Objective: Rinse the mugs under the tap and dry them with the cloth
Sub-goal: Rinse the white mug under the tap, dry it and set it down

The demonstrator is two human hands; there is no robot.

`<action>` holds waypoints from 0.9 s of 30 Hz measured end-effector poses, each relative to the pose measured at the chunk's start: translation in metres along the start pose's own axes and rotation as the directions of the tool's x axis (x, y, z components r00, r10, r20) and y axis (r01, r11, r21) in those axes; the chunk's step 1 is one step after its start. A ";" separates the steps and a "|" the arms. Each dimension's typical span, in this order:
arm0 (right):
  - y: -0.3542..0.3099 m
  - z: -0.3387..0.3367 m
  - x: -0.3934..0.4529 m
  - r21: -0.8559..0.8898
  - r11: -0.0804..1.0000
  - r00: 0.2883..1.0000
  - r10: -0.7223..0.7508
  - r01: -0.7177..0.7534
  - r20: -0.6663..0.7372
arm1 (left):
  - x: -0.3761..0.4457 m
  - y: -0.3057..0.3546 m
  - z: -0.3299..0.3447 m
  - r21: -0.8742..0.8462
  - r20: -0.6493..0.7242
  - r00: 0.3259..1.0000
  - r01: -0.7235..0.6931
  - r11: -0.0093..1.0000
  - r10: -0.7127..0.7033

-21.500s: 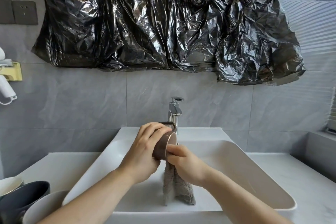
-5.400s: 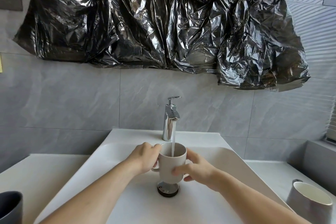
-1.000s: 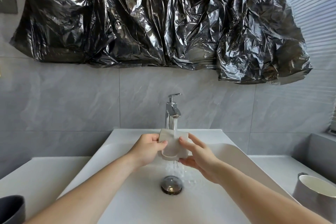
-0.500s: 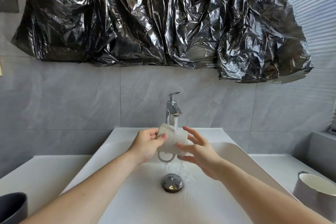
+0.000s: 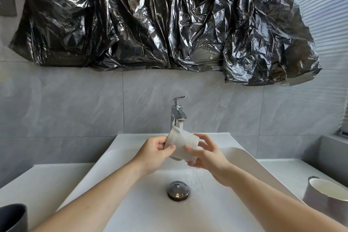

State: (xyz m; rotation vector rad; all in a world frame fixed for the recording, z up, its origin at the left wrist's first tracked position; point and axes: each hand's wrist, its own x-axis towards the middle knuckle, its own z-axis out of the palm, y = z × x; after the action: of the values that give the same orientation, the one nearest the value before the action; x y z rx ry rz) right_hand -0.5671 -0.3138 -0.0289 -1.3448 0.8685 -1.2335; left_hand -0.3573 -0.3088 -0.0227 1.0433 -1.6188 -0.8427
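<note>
A beige mug (image 5: 181,144) is held tilted on its side under the running chrome tap (image 5: 178,114), over the white basin (image 5: 243,158). My left hand (image 5: 156,153) grips its left end. My right hand (image 5: 206,156) holds its lower right side with thumb and fingers, the other fingers spread. Water runs off the mug toward the drain (image 5: 178,191). A grey mug with a white inside (image 5: 326,200) stands on the counter at the right. A dark mug (image 5: 13,218) shows at the bottom left corner. No cloth is in view.
Crumpled black plastic sheeting (image 5: 160,19) covers the wall above the grey tiles. White counter (image 5: 43,181) extends on both sides of the basin. A grey ledge (image 5: 331,149) rises at the far right.
The mug has turned in my hands from upside down, handle hanging below, to lying tilted on its side. My right hand has closed onto it. Water keeps running.
</note>
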 end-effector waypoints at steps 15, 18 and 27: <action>0.003 0.005 0.003 -0.158 0.981 0.993 -0.115 0.109 -0.027 | -0.007 0.014 0.004 -0.078 -0.057 0.998 -0.030 0.996 0.026; 0.002 0.001 0.004 0.027 0.995 0.995 0.092 -0.093 0.025 | -0.010 0.015 0.003 -0.067 -0.036 0.999 -0.024 0.997 0.022; 0.001 -0.004 0.005 -0.039 0.999 1.000 -0.010 0.009 -0.022 | -0.007 0.010 0.003 -0.061 -0.003 1.000 0.021 0.998 -0.021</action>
State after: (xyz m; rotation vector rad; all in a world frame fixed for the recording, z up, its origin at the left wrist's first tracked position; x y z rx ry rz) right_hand -0.5696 -0.3200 -0.0295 -1.3700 0.9061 -1.2466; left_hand -0.3619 -0.2982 -0.0173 1.0196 -1.5720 -0.8988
